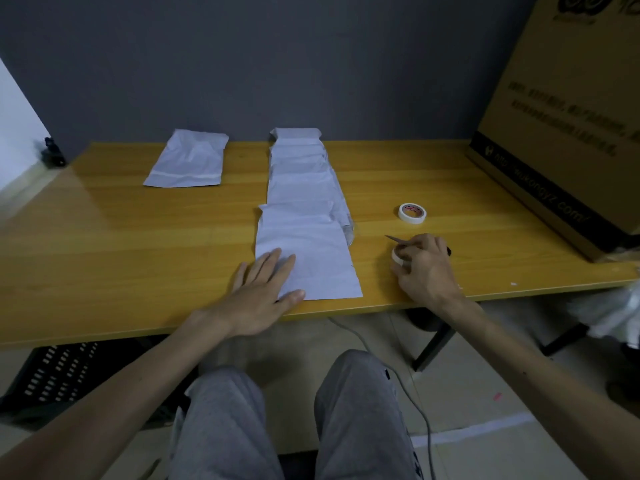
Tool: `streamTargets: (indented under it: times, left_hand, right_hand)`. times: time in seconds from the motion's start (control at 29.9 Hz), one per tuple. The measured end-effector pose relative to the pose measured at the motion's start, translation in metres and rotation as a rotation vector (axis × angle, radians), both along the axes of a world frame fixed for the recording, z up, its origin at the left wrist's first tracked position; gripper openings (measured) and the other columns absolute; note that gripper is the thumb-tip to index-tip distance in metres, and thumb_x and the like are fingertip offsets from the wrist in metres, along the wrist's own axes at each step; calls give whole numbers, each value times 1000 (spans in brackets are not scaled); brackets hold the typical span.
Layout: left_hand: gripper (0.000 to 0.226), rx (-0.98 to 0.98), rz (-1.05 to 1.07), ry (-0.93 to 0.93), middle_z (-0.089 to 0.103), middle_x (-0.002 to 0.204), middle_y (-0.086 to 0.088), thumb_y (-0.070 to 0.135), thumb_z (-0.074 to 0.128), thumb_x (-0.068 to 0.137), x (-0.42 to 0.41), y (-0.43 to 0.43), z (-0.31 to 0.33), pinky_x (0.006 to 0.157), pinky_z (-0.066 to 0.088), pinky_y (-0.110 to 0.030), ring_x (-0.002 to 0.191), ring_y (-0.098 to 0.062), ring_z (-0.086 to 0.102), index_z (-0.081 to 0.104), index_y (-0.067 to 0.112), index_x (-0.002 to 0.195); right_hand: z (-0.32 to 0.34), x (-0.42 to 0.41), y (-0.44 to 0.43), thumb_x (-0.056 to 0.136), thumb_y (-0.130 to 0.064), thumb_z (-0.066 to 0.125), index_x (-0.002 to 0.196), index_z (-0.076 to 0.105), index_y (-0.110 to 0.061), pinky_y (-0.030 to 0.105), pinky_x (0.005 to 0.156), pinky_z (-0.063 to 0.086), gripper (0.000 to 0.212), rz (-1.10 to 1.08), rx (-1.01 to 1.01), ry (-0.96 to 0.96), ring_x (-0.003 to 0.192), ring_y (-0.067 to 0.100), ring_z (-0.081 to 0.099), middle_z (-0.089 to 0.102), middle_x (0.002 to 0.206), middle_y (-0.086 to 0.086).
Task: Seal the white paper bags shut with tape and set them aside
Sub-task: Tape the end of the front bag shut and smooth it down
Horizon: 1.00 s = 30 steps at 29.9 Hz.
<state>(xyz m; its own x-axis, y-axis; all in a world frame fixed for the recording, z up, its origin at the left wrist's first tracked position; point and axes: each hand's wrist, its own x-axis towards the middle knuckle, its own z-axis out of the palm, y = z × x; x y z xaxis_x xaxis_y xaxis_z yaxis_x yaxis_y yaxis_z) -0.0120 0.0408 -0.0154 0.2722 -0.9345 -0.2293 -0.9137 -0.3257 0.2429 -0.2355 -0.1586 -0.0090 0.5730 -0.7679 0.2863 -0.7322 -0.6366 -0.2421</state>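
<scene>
Wooden table (121, 237) (bags (301, 188) atop) fronts grey wall (242, 64).

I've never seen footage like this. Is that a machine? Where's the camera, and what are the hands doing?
No machine: a person wears one camera on the head, looking down at their hands. On the table lie a row of overlapping white paper bags, a single bag apart at the far left, and a spare tape roll. A cardboard box stands right. The left hand rests flat on the nearest bag. The right hand grips a tape roll and a pointed tool.
</scene>
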Motion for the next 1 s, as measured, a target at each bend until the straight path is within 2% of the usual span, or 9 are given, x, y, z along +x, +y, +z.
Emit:
streamTargets:
  times: [0.1,0.17,0.27,0.4,0.47,0.6,0.8,0.9,1.0]
  left_hand:
    - [64,-62,1,-52,-13,159,9,61,0,94,-2,5,-4,117,-10,-41,143,-7,-18,-12,33,151]
    - [66,-156,1,-135,8,153,5,58,-10,90,-2,7,-8,114,2,-36,139,-11,2,-6,34,151]
    - [66,-272,21,-157,24,137,4,52,6,87,-3,6,-7,95,12,-27,120,-13,19,12,33,151]
    - [70,-417,-57,-150,39,130,7,57,10,85,-9,4,0,91,16,-26,116,-11,25,40,29,142]
    - [53,-548,-34,-55,50,119,7,47,29,94,-14,-1,6,87,22,-25,110,-12,35,52,23,135]
    - [33,-692,28,439,54,106,4,16,63,91,-30,-18,26,74,42,-15,86,-8,55,60,16,124]
    - [27,-738,-34,420,65,99,5,18,79,78,-38,-25,32,65,45,-13,75,-6,59,71,13,103]
    - [17,-732,2,505,68,88,7,21,76,81,-41,-20,29,63,46,-20,68,-5,58,73,16,98]
    - [28,-707,66,596,70,93,5,21,78,78,-42,-17,27,66,50,-22,71,-8,61,70,17,105]
  right_hand:
    - [1,1,-1,87,-18,64,115,67,-10,31,101,28,29,-13,70,17,113,31,36,53,121,11]
    - [2,2,0,89,-16,63,111,70,-12,30,97,28,23,-14,102,-18,111,31,36,57,119,9]
    - [4,3,5,91,-19,63,107,71,-14,32,93,27,19,3,199,-85,111,29,35,60,120,3]
    - [16,9,18,92,-29,61,94,65,-23,35,90,28,7,82,302,-149,111,25,44,60,100,-2]
    - [22,13,24,91,-30,63,88,64,-22,39,90,37,8,174,333,-183,99,20,52,61,87,-7]
    - [38,19,40,92,-27,62,92,70,-16,26,76,37,14,392,484,-239,86,9,51,67,85,-9]
    - [49,22,61,95,-5,54,107,69,-5,11,75,46,19,524,866,-381,84,5,65,71,96,8]
    - [43,23,62,94,-3,55,106,68,-4,20,82,50,19,508,913,-453,91,13,66,71,101,13]
    - [39,26,62,91,-5,60,104,67,-12,36,87,50,16,449,873,-554,91,25,66,68,95,15]
